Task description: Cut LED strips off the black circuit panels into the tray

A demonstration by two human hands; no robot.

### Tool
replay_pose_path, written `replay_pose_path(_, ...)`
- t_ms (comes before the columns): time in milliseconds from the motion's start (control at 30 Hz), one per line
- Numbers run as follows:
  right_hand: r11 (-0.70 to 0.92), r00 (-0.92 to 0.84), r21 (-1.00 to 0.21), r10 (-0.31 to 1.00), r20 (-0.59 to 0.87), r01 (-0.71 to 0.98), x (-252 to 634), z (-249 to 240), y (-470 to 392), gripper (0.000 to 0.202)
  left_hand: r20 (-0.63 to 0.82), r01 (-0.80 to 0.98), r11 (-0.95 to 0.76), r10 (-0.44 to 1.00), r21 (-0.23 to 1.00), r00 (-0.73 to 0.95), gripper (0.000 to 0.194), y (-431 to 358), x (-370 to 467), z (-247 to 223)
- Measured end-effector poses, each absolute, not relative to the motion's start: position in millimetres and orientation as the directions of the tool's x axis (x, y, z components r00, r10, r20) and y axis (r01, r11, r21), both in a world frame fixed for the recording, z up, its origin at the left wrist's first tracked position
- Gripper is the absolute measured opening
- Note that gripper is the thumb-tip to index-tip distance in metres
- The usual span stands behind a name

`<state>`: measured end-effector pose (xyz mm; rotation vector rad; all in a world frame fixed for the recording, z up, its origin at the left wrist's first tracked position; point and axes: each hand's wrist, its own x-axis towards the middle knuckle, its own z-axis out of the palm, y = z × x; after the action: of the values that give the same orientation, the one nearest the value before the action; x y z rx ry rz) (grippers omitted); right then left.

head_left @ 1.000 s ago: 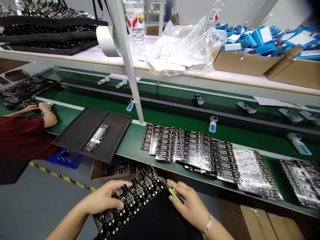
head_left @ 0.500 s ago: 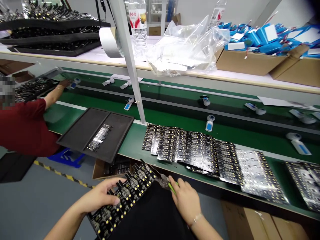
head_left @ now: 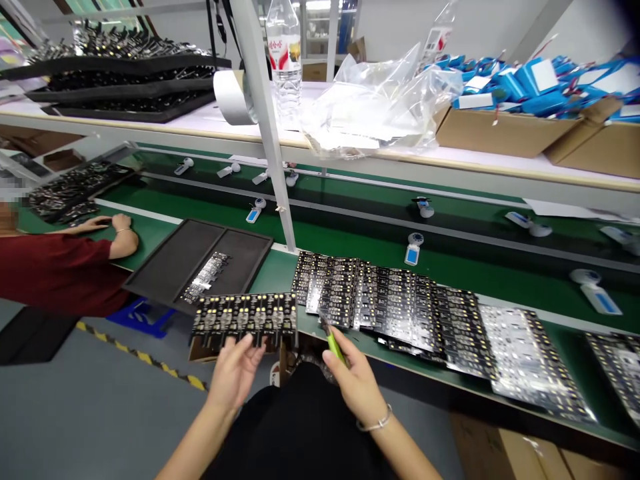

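Holding board (head_left: 246, 312), tray (head_left: 175, 255) partly hidden, post (head_left: 274, 150) beyond

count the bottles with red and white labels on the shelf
2: one bottle beside the white post, another bottle behind the clear plastic bag, partly hidden. More may be hidden.

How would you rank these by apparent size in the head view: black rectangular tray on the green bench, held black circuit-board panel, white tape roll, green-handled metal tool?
1. Black rectangular tray
2. Held black circuit-board panel, nearer the camera
3. White tape roll
4. Green-handled metal tool, partly hidden by the right hand
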<state>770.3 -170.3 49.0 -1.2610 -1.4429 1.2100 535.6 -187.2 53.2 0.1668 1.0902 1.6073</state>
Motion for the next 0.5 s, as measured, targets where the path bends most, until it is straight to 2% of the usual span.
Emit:
replay_pose_path(233,0.108,-0.076,-0.944,0.993,0.088,0.312,765.5,67.0,-158.6,0.055,-0.437,-0.713,0.109,0.85,0.692,-0.295,0.042,-203.2,579.6,62.0)
replay_pose_path(500,0.097,-0.085,-0.945,0.994,0.073,0.314,763.0,62.6,-170.6,0.052,-0.427,-0.716,0.102,0.856,0.691,-0.29,0.041,-206.5,581.4,57.9)
